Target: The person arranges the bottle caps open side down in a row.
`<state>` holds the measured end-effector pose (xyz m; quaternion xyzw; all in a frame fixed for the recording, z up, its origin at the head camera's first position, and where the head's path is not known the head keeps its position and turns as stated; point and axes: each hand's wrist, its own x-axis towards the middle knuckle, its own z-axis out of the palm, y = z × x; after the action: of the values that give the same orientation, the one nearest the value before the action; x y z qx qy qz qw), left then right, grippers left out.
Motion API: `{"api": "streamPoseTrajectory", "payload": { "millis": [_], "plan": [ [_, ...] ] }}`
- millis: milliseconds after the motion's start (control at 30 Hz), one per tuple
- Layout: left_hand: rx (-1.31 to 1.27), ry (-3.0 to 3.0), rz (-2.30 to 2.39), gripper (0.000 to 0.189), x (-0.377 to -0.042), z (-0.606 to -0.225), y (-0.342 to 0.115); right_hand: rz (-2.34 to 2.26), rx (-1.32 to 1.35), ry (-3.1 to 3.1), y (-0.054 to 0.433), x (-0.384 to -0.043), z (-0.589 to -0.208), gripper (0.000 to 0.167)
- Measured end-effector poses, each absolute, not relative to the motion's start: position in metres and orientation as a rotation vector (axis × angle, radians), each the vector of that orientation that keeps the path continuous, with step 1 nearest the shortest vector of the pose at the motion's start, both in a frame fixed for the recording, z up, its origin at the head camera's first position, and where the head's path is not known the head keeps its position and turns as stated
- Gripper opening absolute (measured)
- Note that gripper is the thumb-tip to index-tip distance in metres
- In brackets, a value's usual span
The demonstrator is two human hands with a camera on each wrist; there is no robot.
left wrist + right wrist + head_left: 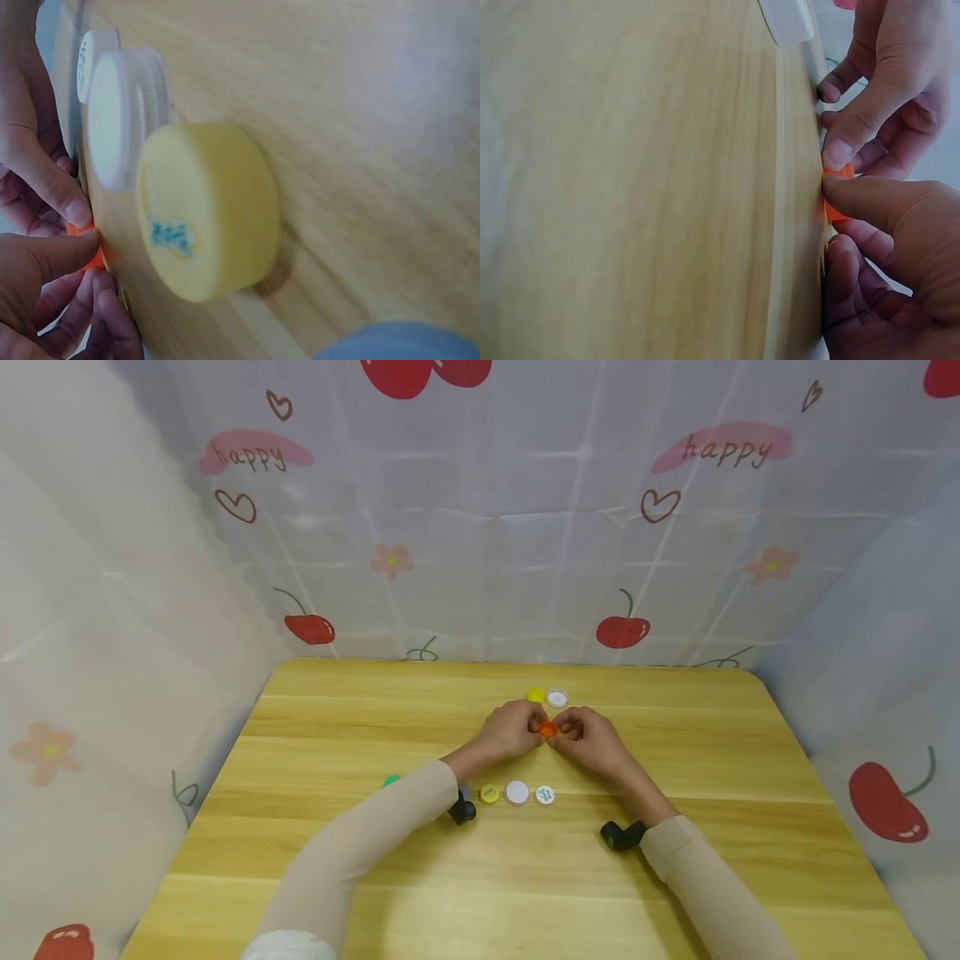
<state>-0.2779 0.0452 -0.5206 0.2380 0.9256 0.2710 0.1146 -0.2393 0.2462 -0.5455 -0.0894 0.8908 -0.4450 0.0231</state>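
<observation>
A small orange bottle cap [548, 729] is pinched from both sides at the far middle of the table. My left hand [513, 728] grips its left side, and my right hand [592, 741] has thumb and fingers on its right side. Both thumbs lie over the orange cap [839, 208] in the right wrist view, hiding part of it. Just beyond the hands lie a yellow cap [536, 695] and a white cap with a clear rim [557, 697].
Nearer stands a row: a green cap [392, 780] partly behind the left sleeve, a yellow printed cap [490, 793], a plain white cap [517, 792] and a white printed cap [545, 795]. A bluish round thing [401, 343] shows low in the left wrist view. Printed curtains [480, 527] surround the table.
</observation>
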Motion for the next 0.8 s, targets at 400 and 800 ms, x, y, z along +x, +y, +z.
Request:
{"api": "streamPoseTrajectory", "payload": {
  "millis": [400, 800],
  "plan": [
    [0.768, 2.682, 0.823, 0.022, -0.281, -0.522, 0.036, -1.352, -0.345, 2.773, 0.245, -0.241, -0.547, 0.028],
    [1.009, 2.427, 1.258, 0.027, -0.275, -0.516, -0.012, -1.620, -0.532, 2.672, 0.237, -0.215, -0.532, 0.027]
  ]
}}
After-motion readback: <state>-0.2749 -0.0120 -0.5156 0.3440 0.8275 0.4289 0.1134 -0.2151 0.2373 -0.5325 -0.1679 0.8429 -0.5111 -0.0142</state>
